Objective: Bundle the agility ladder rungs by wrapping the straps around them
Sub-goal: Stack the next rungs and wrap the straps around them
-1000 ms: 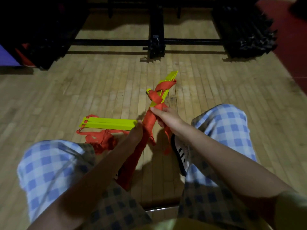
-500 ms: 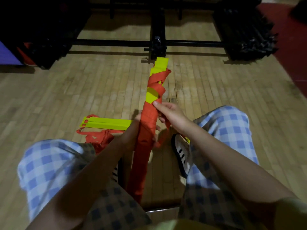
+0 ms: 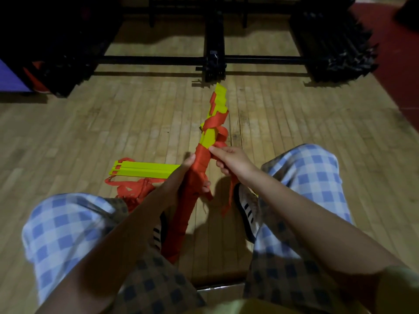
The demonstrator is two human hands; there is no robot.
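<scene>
A stack of yellow ladder rungs (image 3: 212, 137) points away from me, its near half wound tight in orange strap (image 3: 199, 162). My left hand (image 3: 183, 173) grips the wrapped part from the left. My right hand (image 3: 231, 157) pinches the strap at the edge of the wrap, and a loose orange tail (image 3: 229, 198) hangs from it. Looser orange loops (image 3: 217, 122) cross the far yellow part.
A second stack of yellow rungs (image 3: 145, 171) lies on the wooden floor (image 3: 113, 123) to the left, with a heap of orange strap (image 3: 133, 189) beside it. My knees in checked trousers flank the bundle. Black racks (image 3: 214, 60) and a dark stacked pile (image 3: 335, 46) stand at the back.
The bundle has swung from leaning right to pointing straight away from me, and the tight orange wrap has climbed a little further up the rungs. Both hands have stayed on it.
</scene>
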